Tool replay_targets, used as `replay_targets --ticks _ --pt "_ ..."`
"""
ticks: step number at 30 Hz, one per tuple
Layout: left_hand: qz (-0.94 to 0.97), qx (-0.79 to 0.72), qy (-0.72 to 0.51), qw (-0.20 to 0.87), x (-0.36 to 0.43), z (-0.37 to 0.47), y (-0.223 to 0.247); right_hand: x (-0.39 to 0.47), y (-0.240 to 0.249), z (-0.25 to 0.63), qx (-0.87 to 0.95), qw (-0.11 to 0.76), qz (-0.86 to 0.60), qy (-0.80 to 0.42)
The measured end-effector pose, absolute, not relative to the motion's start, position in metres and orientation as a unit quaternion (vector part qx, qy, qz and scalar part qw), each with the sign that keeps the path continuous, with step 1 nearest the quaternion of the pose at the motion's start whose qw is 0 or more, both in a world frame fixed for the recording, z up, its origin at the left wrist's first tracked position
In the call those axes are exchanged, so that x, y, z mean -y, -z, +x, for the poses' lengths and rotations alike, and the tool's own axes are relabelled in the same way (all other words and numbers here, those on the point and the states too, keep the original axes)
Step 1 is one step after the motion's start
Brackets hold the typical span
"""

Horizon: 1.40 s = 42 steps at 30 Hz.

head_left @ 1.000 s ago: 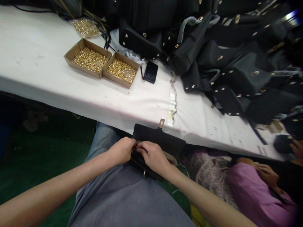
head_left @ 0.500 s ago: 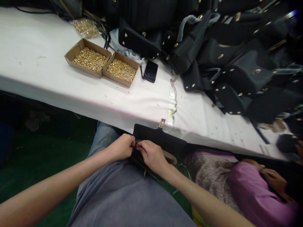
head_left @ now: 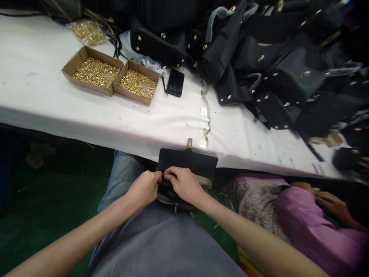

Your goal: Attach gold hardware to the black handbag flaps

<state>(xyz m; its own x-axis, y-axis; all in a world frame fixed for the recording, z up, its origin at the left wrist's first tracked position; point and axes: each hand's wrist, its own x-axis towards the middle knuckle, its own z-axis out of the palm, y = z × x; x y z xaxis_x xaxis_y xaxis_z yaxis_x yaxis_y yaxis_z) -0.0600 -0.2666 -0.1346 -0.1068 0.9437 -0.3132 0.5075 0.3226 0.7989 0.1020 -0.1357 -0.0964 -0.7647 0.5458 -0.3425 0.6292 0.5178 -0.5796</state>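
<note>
A black bag (head_left: 188, 161) lies on my lap against the table edge, its flap raised and a gold clasp (head_left: 189, 143) at the flap's tip. My left hand (head_left: 146, 185) is closed in a pinch at the bag's left end. Close beside it, my right hand (head_left: 184, 184) has its thumb and fingers pressed together over the bag's opening. Whatever small part lies between the right fingertips is too hidden to make out. A zipper pull hangs at the bag's near side.
On the white table (head_left: 95, 115) stand two cardboard trays (head_left: 150, 100) of gold pieces, near a phone (head_left: 175, 82) and a plastic bag of gold parts (head_left: 88, 32). Many black bags (head_left: 273, 84) are piled at the back right. A person in a pink sleeve (head_left: 314, 227) sits at right.
The view has shifted, so the table items appear further left. Both hands remain at the bag, with the left wrist slightly lower and the flap more upright.
</note>
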Motion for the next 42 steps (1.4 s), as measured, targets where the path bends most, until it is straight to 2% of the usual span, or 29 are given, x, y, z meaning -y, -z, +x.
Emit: replay_targets --ticks 10,21,27,33,42 --pt "0.483 -0.706 -0.295 0.425 0.282 -0.051 0.137 0.147 0.107 0.107 -0.925 0.078 0.264 0.263" --pt "0.452 -0.719 -0.317 0.422 0.297 -0.041 0.138 0.139 0.109 0.114 -0.883 0.069 0.223 0.408" --pt "0.451 -0.725 -0.309 0.419 0.296 -0.041 0.137 0.133 0.108 0.115 -0.890 0.088 0.208 0.396" --pt "0.452 -0.727 -0.310 0.413 0.297 -0.039 0.138 0.142 0.115 0.117 -0.888 0.042 0.241 0.389" --pt "0.404 -0.746 -0.317 0.424 0.293 -0.037 0.137 0.141 0.118 0.119 -0.895 0.022 0.225 0.385"
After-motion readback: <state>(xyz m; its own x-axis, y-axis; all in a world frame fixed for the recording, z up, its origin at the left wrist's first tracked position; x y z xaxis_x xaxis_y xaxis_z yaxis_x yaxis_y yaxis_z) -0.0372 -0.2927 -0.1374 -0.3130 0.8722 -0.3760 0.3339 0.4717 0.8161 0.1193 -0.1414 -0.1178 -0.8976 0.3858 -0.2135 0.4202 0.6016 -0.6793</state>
